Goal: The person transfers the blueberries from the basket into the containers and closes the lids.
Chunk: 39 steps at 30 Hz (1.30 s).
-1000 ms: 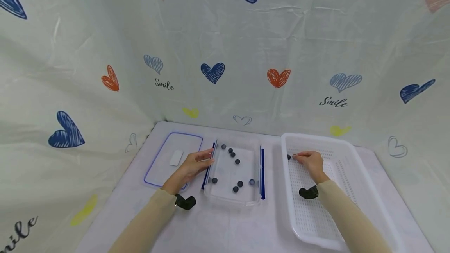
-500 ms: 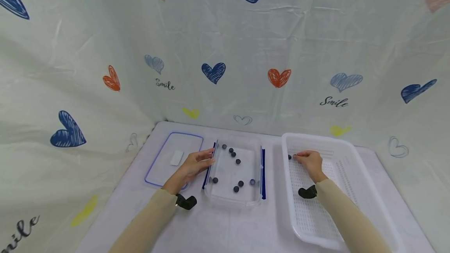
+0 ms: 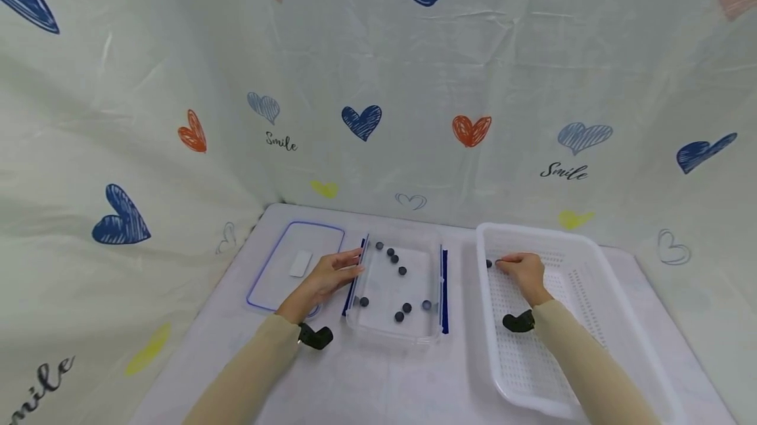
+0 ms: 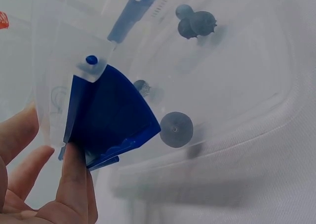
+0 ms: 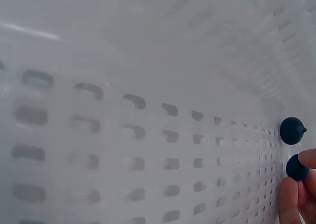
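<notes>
Near the left wall of the white perforated basket, my right hand pinches a blueberry between thumb and fingertips. A second blueberry lies just beside it in the basket. My left hand rests its extended fingers against the left side of the clear plastic box. In the left wrist view, one finger touches the blue side clip, which hangs unlatched. Several dark blueberries lie scattered on the box floor.
A clear lid with a blue rim lies left of the box, partly behind my left hand, with a small white rectangular piece on it. A curtain printed with hearts rises behind the table.
The right fingertips have closed in on the blueberry by the basket wall, which is now mostly covered in the head view. My left hand stays at the box; the view shifts slightly.
</notes>
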Tool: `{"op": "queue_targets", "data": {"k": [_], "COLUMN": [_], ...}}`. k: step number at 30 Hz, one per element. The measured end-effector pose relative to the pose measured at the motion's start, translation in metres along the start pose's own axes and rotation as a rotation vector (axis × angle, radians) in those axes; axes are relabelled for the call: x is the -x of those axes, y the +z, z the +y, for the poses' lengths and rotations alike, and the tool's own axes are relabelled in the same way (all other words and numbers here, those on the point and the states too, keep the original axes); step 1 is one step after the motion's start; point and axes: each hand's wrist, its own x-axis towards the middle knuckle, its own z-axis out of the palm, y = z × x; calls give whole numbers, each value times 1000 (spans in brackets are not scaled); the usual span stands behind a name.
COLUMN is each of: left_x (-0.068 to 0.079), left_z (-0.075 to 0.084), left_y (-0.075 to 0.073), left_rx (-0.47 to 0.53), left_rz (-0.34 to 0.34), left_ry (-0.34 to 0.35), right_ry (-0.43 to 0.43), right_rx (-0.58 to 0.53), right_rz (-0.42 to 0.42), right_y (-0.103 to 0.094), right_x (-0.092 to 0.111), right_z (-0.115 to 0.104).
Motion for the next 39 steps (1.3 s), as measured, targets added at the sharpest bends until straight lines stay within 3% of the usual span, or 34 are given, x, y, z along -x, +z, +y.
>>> {"op": "queue_targets", "data": {"k": [22,39], "left_x": [1,2], "left_z": [1,3], "left_y": [1,1], "left_rx": [-9,2], "left_rz": [2,-15], "left_ry": [4,5], "right_ry": [22,-9], "right_rx": [-132,-223], "right_rz": [-63,-118], "right_y": [-20,-36], "right_x": [10,23], "right_z": [-16,-50]}}
